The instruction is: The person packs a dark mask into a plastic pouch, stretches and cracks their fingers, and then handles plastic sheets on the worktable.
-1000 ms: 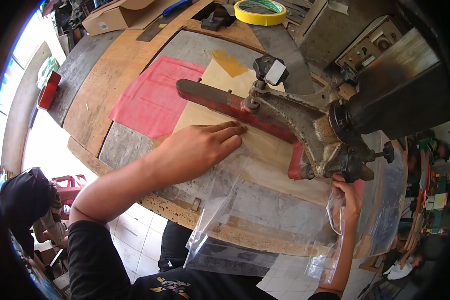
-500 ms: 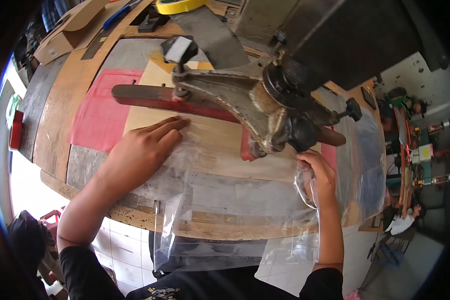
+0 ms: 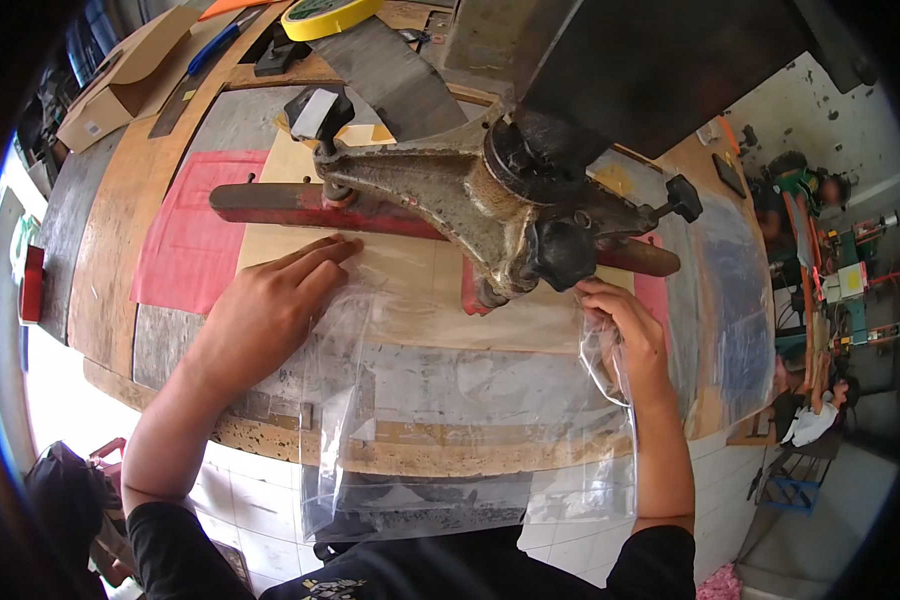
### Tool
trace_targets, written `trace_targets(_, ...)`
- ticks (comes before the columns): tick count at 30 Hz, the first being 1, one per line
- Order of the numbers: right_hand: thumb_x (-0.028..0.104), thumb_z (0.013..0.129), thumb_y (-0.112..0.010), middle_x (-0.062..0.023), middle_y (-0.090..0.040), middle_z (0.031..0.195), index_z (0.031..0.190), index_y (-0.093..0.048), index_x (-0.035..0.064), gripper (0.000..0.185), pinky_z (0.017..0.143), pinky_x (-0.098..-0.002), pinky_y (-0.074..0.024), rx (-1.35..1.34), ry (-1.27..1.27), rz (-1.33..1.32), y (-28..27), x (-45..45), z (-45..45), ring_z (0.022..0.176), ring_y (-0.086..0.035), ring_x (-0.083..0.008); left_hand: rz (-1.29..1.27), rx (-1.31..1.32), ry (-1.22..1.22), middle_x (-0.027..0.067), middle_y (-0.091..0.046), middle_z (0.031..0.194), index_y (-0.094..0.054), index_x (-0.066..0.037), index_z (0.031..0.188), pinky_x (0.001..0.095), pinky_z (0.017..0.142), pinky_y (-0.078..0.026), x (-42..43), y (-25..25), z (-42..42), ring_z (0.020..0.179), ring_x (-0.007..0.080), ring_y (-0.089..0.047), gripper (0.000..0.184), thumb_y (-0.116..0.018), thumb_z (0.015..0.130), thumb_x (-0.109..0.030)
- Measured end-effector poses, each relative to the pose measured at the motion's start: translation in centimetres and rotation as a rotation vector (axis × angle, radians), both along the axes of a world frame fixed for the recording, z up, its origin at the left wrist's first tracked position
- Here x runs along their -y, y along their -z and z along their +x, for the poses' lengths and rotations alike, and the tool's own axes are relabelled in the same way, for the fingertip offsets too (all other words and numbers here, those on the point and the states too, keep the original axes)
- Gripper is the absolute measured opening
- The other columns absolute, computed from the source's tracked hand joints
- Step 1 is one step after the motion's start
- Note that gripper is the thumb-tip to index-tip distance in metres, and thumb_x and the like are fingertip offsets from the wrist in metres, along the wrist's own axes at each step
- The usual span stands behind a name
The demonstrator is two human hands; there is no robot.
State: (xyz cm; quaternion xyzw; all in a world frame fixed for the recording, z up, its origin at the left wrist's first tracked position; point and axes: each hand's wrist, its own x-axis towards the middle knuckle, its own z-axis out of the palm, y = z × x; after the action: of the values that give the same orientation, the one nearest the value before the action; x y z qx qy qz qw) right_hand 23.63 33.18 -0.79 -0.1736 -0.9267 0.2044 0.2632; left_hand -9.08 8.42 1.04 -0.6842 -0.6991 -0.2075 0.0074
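A clear plastic sheet (image 3: 460, 400) lies under a heat-press machine's long red-sided bar (image 3: 385, 215) and hangs over the table's front edge toward my body. My left hand (image 3: 285, 300) rests on the sheet's left part, its fingers stretched out flat with the tips just in front of the bar; its thumb is hidden. At the sheet's right side, my right hand (image 3: 625, 325) pinches the folded, crumpled plastic below the machine's black knob (image 3: 560, 252). Tan board (image 3: 420, 265) and red sheeting (image 3: 195, 230) lie beneath.
The cast metal arm (image 3: 420, 180) of the machine stands over the table's middle. More clear plastic (image 3: 735, 310) lies at the right. Behind are a yellow tape roll (image 3: 335, 18), a cardboard box (image 3: 125, 85) and a blue cutter (image 3: 215, 48). Other people sit at far right.
The view has shifted slightly, so the machine and table sit a little further left. Both hands keep nearly the same places on the plastic sheet, and the bar stays above it.
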Motion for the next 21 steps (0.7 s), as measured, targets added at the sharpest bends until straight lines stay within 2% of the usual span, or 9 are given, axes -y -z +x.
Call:
trace_targets(2,-0.015,0.085,-0.065,-0.0175,-0.076,0.118,0.107,-0.069,-0.0032,0.026,0.093,-0.0411,-0.0621,0.003,0.003,-0.020,0.0,-0.1,0.1,0.113,-0.074,-0.0348,-0.018,0.020,-0.009,0.0118,-0.068,0.139,-0.066,0.000,0.108,0.0435,0.088,-0.064,0.1,-0.1,0.1,0.107,0.0351,-0.074,0.014,-0.068,0.095,-0.005)
trace_targets(5,-0.015,0.085,-0.065,-0.0177,-0.076,0.118,0.107,-0.069,-0.0031,0.025,0.092,-0.0414,-0.0622,0.010,0.006,-0.038,-0.3,-0.1,0.2,0.113,-0.074,-0.0353,-0.031,0.021,-0.033,0.0118,-0.068,0.139,-0.066,-0.001,0.110,0.0434,0.087,-0.064,0.1,-0.2,0.1,0.106,0.0349,-0.074,0.015,-0.068,0.096,-0.006)
trace_targets(7,-0.015,0.085,-0.065,-0.0178,-0.076,0.118,0.107,-0.069,-0.0032,0.025,0.092,-0.0414,-0.0622,0.008,0.002,-0.040,-0.3,0.0,0.1,0.112,-0.073,-0.0354,-0.011,-0.019,0.005,0.0134,-0.069,0.137,-0.060,-0.001,0.104,0.0412,0.082,-0.064,0.1,-0.3,-0.1,0.104,0.0330,-0.075,0.012,-0.065,0.096,-0.007)
trace_targets(10,-0.016,0.085,-0.065,-0.0175,-0.075,0.120,0.107,-0.070,-0.0037,0.026,0.094,-0.0410,-0.0622,0.001,-0.017,-0.058,0.2,-0.4,0.3,0.115,-0.073,-0.0347,-0.017,-0.018,0.025,0.0136,-0.068,0.139,-0.062,0.000,0.108,0.0412,0.082,-0.064,0.3,-0.1,-0.4,0.103,0.0330,-0.075,0.014,-0.065,0.095,-0.007)
trace_targets(13,-0.018,0.083,-0.065,-0.0176,-0.076,0.119,0.108,-0.070,-0.0043,0.029,0.096,-0.0405,-0.0622,-0.035,-0.031,-0.083,0.6,-0.6,0.2,0.117,-0.073,-0.0341,0.000,-0.008,0.018,0.0119,-0.070,0.137,-0.066,-0.002,0.110,0.0431,0.086,-0.064,0.5,0.2,-0.5,0.107,0.0338,-0.075,0.015,-0.067,0.098,-0.011)
trace_targets(18,-0.019,0.082,-0.065,-0.0182,-0.076,0.120,0.111,-0.070,-0.0042,0.033,0.096,-0.0399,-0.0620,-0.034,-0.029,0.022,0.7,-0.4,0.9,0.115,-0.074,-0.0337,0.000,-0.079,0.018,0.0125,-0.072,0.133,-0.070,-0.001,0.114,0.0417,0.087,-0.064,1.2,-0.3,-0.5,0.105,0.0333,-0.075,0.020,-0.067,0.096,-0.008)
trace_targets(21,-0.019,0.083,-0.064,-0.0174,-0.076,0.121,0.112,-0.070,-0.0038,0.033,0.095,-0.0400,-0.0618,-0.022,-0.023,0.070,0.0,0.3,0.8,0.114,-0.074,-0.0335,0.085,-0.149,0.061,0.0126,-0.073,0.130,-0.071,0.000,0.115,0.0400,0.087,-0.064,1.7,0.0,-0.7,0.105,0.0324,-0.075,0.025,-0.069,0.091,-0.006)
